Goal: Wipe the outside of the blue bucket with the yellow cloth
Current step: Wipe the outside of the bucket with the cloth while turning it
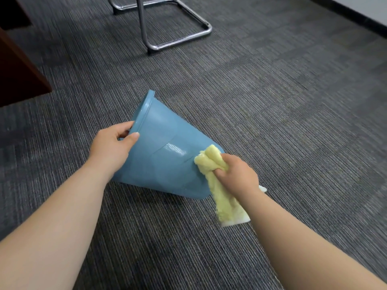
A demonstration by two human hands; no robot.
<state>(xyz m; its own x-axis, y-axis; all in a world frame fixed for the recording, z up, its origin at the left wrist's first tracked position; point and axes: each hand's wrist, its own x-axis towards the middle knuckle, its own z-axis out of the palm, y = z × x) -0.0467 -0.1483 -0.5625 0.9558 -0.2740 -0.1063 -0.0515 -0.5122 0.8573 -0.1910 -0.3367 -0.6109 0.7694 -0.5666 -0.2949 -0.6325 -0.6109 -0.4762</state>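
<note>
1 cloth (209, 161) on bucket (163, 164) — R hand (238, 174).

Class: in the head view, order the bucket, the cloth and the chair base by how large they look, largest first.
1. bucket
2. chair base and cloth: similar spread; the base is farther off and cropped, so left unranked.
</note>
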